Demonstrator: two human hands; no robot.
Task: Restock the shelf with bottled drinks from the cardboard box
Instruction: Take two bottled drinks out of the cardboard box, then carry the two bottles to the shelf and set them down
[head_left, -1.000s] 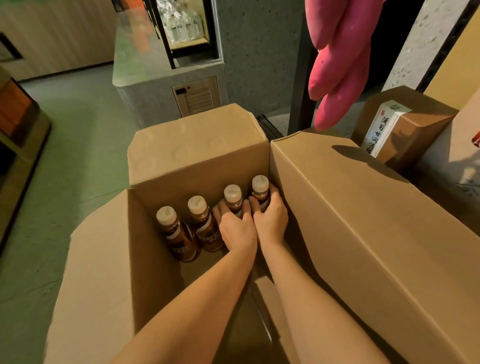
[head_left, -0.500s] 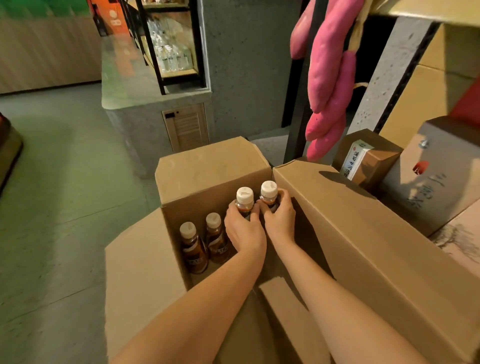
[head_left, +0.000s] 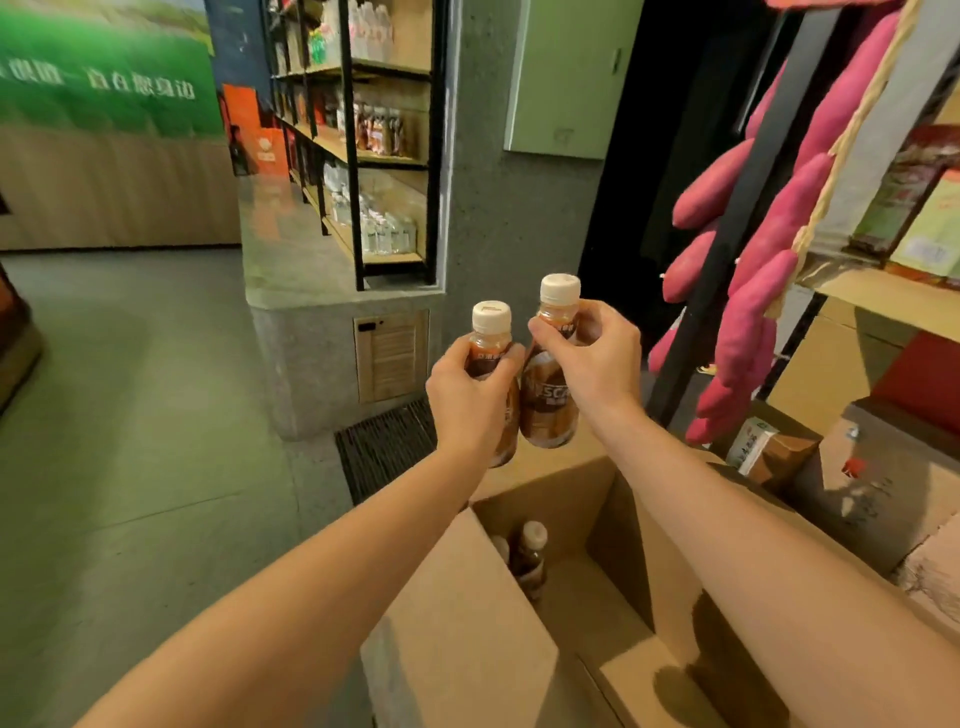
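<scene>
My left hand (head_left: 470, 402) grips a brown bottled drink with a white cap (head_left: 490, 332), held upright in the air above the open cardboard box (head_left: 467, 613). Beside it my right hand (head_left: 595, 358) holds a second brown bottle (head_left: 551, 400) by its neck, the two bottles touching. Down inside the box two more bottles stand against the far wall; one (head_left: 530, 558) shows clearly, the other is mostly hidden by the left flap. A black-framed shelf (head_left: 363, 156) stocked with drinks stands ahead on the left.
Pink sweet-potato-shaped decorations (head_left: 753, 291) hang from a black post at right. Another shelf (head_left: 883, 296) with packaged goods is at the far right, with cardboard boxes (head_left: 883, 488) stacked beneath it. A dark floor mat (head_left: 384, 447) lies ahead; grey floor (head_left: 130, 415) spreads left.
Both hands have lifted their bottles up out of the box to chest height. My view has tilted up from the box toward the shelves.
</scene>
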